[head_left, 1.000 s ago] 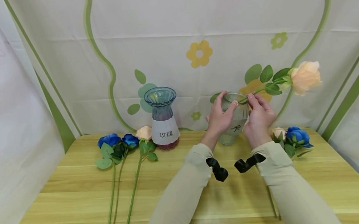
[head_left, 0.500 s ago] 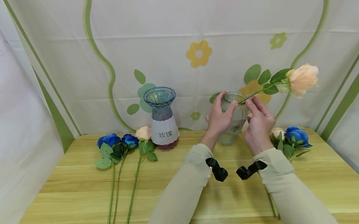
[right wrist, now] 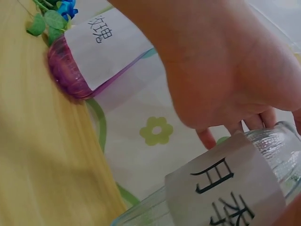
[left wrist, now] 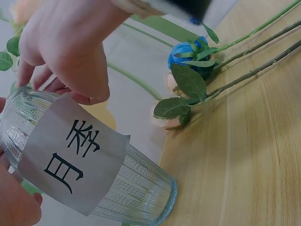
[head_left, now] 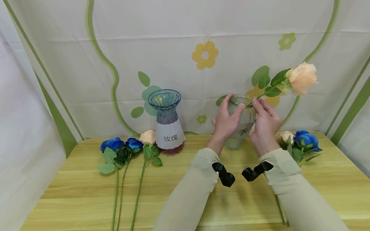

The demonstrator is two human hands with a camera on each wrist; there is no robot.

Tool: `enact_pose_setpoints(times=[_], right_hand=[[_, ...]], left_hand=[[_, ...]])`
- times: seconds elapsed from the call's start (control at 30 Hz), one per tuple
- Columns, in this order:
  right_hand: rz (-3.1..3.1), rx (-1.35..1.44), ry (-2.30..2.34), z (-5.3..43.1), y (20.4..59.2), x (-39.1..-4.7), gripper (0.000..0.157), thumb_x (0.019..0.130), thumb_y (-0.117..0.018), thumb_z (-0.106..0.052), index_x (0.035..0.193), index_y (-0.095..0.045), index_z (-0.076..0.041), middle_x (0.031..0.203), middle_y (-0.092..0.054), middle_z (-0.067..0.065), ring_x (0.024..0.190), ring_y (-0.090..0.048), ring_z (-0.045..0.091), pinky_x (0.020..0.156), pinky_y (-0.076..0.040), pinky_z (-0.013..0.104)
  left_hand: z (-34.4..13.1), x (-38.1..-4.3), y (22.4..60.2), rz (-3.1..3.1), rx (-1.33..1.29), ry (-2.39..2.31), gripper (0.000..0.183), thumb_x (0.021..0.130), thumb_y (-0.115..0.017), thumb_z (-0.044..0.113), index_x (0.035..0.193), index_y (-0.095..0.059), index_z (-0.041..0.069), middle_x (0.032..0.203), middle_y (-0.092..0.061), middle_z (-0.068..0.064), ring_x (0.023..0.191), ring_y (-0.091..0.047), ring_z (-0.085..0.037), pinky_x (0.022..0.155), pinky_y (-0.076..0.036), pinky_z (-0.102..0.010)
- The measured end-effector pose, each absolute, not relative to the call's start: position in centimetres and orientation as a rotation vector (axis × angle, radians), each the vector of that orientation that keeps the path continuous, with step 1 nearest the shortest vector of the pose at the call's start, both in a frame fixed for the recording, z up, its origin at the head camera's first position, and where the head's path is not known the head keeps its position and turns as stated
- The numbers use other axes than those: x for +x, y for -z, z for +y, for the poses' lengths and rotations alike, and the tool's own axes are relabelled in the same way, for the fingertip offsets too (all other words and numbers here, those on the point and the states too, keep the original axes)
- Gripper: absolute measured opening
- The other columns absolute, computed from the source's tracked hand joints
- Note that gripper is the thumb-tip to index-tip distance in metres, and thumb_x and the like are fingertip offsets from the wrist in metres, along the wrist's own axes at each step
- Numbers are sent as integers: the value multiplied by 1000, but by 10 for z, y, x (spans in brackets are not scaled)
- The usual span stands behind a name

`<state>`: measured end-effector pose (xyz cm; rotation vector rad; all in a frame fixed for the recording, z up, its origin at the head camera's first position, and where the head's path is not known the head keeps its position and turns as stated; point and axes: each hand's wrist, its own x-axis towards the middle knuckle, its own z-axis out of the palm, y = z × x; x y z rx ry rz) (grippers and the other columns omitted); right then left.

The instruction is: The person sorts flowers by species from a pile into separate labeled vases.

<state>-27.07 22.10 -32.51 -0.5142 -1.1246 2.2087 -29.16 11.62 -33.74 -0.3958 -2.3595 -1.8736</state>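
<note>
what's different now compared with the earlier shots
In the head view, the held flower has moved left and slightly up, its bloom nearer the clear vase. The right hand still pinches its stem at the vase's mouth; nothing was newly taken or let go. Unchanged: the left hand gripping that vase, the blue-purple vase, the table flowers.

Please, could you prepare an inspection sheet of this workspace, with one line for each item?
Surface: wooden table, grain visible.
Job's things: peach rose slants up from the mouth of the clear vase; whether it reaches inside is unclear.
Clutter, other items: blue-and-purple vase; left-side roses, two blue and one peach; right-side roses, partly hidden.
Hands: left hand holds the clear vase; right hand pinches the peach rose's stem.
Cables: nothing seen.
Surroundings: pale cloth behind, printed with flowers and leaves.
</note>
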Motion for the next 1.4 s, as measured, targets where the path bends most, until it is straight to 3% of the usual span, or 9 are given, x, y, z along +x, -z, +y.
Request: enact_pose_setpoints(times=[0.23, 0.43, 0.97, 1.4], right_hand=[[-1199, -552, -2246, 225, 334, -257, 49, 87, -90, -23, 133, -76, -13, 122, -76, -8, 111, -64, 8, 78, -35, 28], [-1217, -498, -2271, 238, 338, -243, 37, 88, -88, -17, 124, -80, -13, 113, -81, -7, 101, -70, 9, 66, -42, 23], [-1227, -430, -2344, 286, 352, -192, 32, 86, -86, -1, 117, -81, -5, 103, -84, 4, 78, -77, 13, 61, -54, 23], [-1394, -307, -2377, 310, 369, -162, 27, 93, -76, 6, 117, -81, -6, 101, -84, 2, 87, -80, 12, 74, -64, 23]], left_hand=[[114, -291, 335, -2342, -406, 1875, 63, 104, -57, 46, 163, -40, 31, 169, -44, 4, 157, -41, -25, 126, -9, -72], [116, -291, 337, -2360, -397, 1868, 64, 104, -57, 49, 163, -39, 33, 169, -43, 6, 158, -40, -25, 127, -9, -72], [115, -288, 336, -2374, -395, 1893, 64, 105, -56, 51, 164, -37, 36, 171, -40, 9, 160, -36, -26, 127, -5, -74], [113, -286, 335, -2369, -405, 1908, 63, 106, -54, 53, 164, -37, 37, 171, -40, 10, 159, -36, -24, 127, -9, -71]])
